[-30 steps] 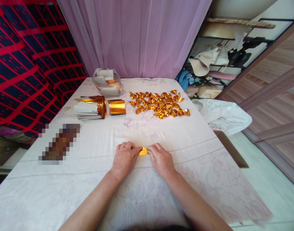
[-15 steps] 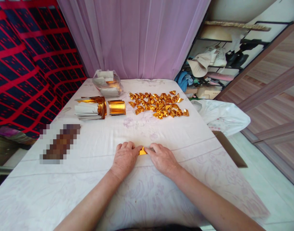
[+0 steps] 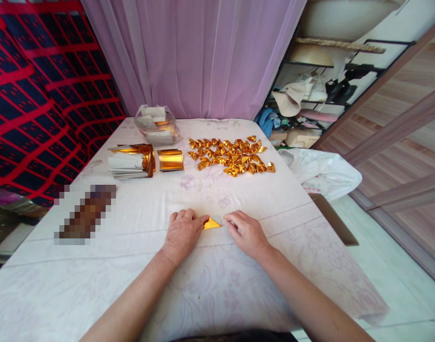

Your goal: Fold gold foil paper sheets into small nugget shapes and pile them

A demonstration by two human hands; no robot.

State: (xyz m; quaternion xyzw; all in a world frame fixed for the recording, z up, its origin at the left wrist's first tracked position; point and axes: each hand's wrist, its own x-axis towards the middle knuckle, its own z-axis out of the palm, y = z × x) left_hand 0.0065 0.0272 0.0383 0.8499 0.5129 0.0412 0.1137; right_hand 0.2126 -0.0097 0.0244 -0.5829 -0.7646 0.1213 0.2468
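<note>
A small gold foil paper (image 3: 212,223), folded into a triangle, lies flat on the white cloth-covered table (image 3: 139,266) near the front middle. My left hand (image 3: 182,232) presses its left end down with the fingertips. My right hand (image 3: 246,233) touches its right end, where a bit of the white underside shows. Farther back lies a heap of several folded gold pieces (image 3: 230,156). At the back left sit a stack of gold and white sheets (image 3: 130,160) and a curled bundle of gold foil (image 3: 170,159).
A clear plastic bag of paper (image 3: 156,124) stands at the back of the table before a purple curtain. A blurred-out object (image 3: 85,213) lies at the left. A white plastic bag (image 3: 320,170) hangs off the right edge beside a cluttered shelf.
My right hand has drawn a little to the right, so more of the gold triangle shows between my hands. My head has turned slightly right.
</note>
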